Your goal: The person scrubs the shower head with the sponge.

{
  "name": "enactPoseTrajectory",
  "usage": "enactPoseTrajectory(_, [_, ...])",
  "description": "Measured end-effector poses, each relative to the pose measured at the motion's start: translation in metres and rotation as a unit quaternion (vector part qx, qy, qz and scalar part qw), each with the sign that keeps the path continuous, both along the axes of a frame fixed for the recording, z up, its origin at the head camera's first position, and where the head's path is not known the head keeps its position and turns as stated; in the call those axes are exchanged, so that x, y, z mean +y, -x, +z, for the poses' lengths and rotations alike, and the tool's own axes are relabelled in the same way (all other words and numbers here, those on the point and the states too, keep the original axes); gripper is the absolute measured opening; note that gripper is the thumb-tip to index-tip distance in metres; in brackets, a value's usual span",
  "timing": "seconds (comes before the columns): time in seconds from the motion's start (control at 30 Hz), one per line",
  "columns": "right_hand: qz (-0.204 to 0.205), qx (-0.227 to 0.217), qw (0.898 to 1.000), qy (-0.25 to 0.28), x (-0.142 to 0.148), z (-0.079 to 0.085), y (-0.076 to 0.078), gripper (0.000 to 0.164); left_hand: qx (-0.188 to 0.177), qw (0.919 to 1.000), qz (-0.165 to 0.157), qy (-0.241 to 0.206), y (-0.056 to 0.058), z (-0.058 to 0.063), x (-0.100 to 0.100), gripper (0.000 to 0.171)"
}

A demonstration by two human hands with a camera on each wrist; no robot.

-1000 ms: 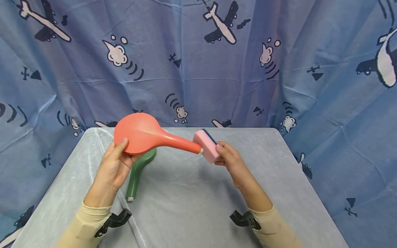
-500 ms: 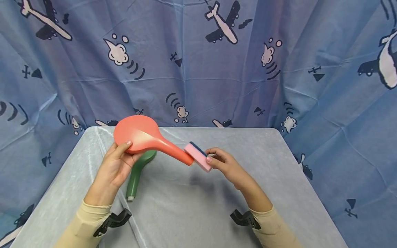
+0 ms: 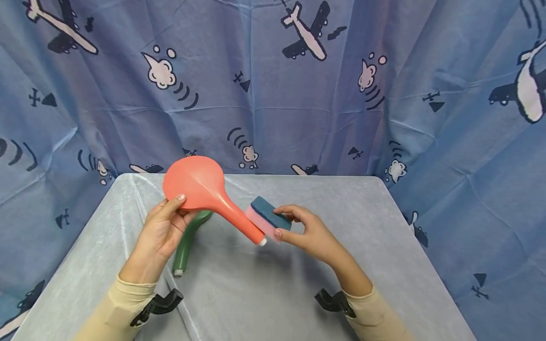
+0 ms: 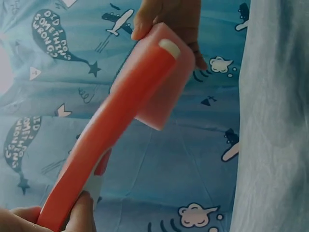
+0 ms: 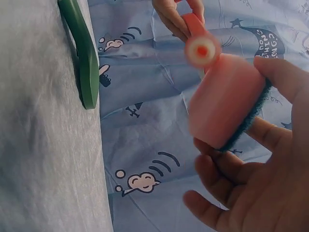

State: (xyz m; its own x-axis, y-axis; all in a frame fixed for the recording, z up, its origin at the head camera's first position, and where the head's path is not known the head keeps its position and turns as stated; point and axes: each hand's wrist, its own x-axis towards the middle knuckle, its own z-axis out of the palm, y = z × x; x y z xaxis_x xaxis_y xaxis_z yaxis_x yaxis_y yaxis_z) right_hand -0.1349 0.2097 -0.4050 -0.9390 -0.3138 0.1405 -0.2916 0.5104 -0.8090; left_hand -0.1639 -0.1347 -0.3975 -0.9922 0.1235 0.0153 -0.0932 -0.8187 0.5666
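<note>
My left hand (image 3: 159, 232) grips the round head of an orange-red handheld shower head (image 3: 194, 182) by its rim, thumb on the smooth back. The handle slants down to the right, ending in a white tip (image 3: 262, 242). Between thumb and fingers, my right hand (image 3: 313, 234) pinches a sponge (image 3: 269, 214) with a pink foam side and a dark blue-green scouring side. In the left wrist view, the pink foam (image 4: 159, 104) lies against the handle (image 4: 120, 113) near its tip. Both things are held above the table. The shower head's face is mostly hidden.
A green shower head (image 3: 184, 248) lies on the table, its upper part behind the left hand and the orange-red one. A grey-white cloth (image 3: 273, 303) covers the table. Behind the table hangs a blue curtain (image 3: 273, 94) with printed airplanes.
The handle has swung downward and nearer, its tip moving left. My right hand has moved the sponge left and slightly down along the handle, turning it so the scouring side faces up.
</note>
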Motion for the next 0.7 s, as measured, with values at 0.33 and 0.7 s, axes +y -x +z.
enactPoseTrajectory(0.33, [-0.116,0.097,0.988,-0.042,-0.004,-0.012,0.001,0.058,-0.025,0.99,-0.022,0.137,0.008,-0.002,0.014,0.038])
enactPoseTrajectory(0.7, [-0.219,0.148,0.961,-0.087,0.007,-0.032,0.01,0.062,-0.059,0.9754,-0.045,0.208,0.04,-0.016,0.029,0.041])
